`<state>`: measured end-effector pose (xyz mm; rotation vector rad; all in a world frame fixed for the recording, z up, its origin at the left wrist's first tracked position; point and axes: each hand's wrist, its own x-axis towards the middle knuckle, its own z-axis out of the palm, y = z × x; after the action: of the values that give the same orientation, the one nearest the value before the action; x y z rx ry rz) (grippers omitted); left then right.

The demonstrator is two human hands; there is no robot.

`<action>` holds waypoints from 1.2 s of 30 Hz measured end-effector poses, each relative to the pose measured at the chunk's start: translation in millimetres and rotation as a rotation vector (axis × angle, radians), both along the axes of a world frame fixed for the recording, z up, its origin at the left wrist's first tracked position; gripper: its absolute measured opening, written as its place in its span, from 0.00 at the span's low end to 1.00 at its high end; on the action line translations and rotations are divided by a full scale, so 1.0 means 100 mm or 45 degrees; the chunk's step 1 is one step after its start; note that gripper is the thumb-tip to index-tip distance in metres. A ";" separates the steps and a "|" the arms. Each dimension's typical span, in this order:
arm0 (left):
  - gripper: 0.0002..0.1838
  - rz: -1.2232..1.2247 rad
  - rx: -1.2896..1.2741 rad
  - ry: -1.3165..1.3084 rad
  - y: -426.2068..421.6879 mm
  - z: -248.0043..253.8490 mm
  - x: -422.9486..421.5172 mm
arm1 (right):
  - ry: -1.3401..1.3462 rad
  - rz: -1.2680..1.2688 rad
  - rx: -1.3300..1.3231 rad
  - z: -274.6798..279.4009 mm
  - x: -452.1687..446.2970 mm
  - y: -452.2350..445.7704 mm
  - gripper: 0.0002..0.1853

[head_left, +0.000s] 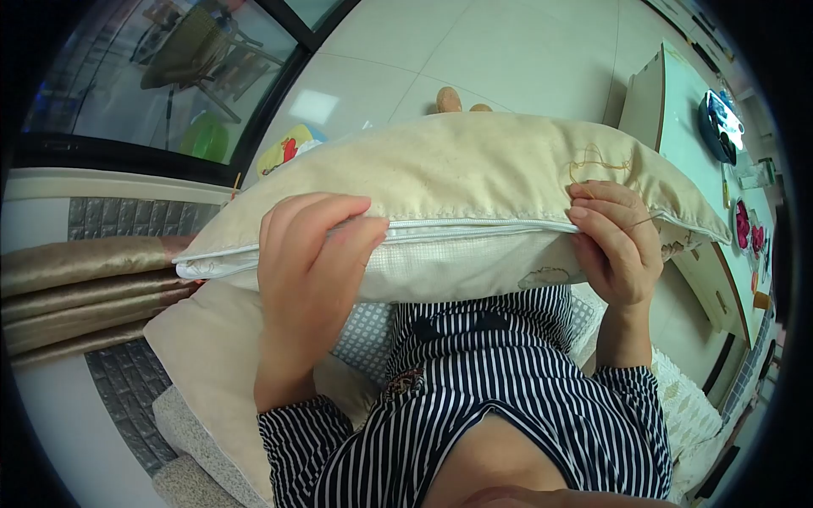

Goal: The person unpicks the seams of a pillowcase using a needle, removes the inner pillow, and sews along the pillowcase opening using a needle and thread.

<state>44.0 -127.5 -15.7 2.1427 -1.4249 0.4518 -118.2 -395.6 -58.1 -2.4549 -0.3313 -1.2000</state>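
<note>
A large cream cushion (474, 165) lies across my lap, with a long white zipper (474, 227) along the edge facing me. My left hand (309, 262) is closed on this edge toward the left, thumb and fingers pinching the fabric by the zipper. My right hand (618, 245) grips the same edge farther right, fingers curled over it. A loose yellowish thread (600, 162) loops over the cushion just above my right fingers. From that hand a thin dark line (645, 220) sticks out to the right; whether it is a needle or thread I cannot tell.
A white cabinet (677, 118) stands at the right, with a dark blue container (718, 127) and several small items on top. Bunched brown curtains (93, 267) hang at the left, below a dark-framed glass door (169, 165). A yellow item (284, 148) lies beyond the cushion.
</note>
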 end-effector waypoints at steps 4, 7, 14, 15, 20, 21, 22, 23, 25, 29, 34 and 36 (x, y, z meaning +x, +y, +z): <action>0.12 -0.119 0.142 -0.007 -0.06 0.09 0.08 | 0.007 0.005 0.007 0.00 0.02 -0.01 0.16; 0.11 -0.181 0.173 -0.015 -0.06 0.05 0.14 | 0.011 -0.001 0.009 0.01 0.03 -0.01 0.16; 0.10 -0.238 0.187 0.274 -0.04 0.07 0.23 | 0.035 -0.017 0.025 0.01 0.09 -0.04 0.17; 0.10 -0.237 0.188 0.276 -0.06 0.09 0.22 | 0.037 -0.015 0.021 0.01 0.10 -0.05 0.17; 0.10 -0.211 0.252 0.471 -0.12 0.26 0.20 | 0.028 -0.018 0.029 0.01 0.14 -0.06 0.18; 0.10 -0.211 0.252 0.472 -0.11 0.26 0.22 | 0.033 -0.024 0.028 0.01 0.14 -0.06 0.18; 0.09 -0.197 0.271 0.455 -0.09 0.23 0.23 | 0.034 -0.025 0.027 0.01 0.14 -0.06 0.18; 0.09 -0.185 0.288 0.437 -0.08 0.20 0.24 | 0.044 -0.023 0.030 0.01 0.14 -0.07 0.18; 0.09 -0.162 0.231 0.346 -0.08 0.10 0.19 | 0.050 -0.027 0.027 0.02 0.15 -0.07 0.17; 0.14 -0.154 0.051 0.064 -0.07 -0.08 0.10 | 0.037 -0.033 0.079 0.03 0.12 -0.04 0.16; 0.17 -0.180 -0.009 -0.066 0.10 0.22 -0.10 | 0.074 -0.061 0.159 0.44 -0.13 0.12 0.14; 0.17 -0.183 -0.008 -0.094 0.22 0.45 -0.28 | 0.032 -0.079 0.135 0.70 -0.28 0.19 0.12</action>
<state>16.1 -106.0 28.9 2.0201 -1.6036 0.4841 -146.0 -376.5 11.8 -2.4024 -0.1810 -1.1793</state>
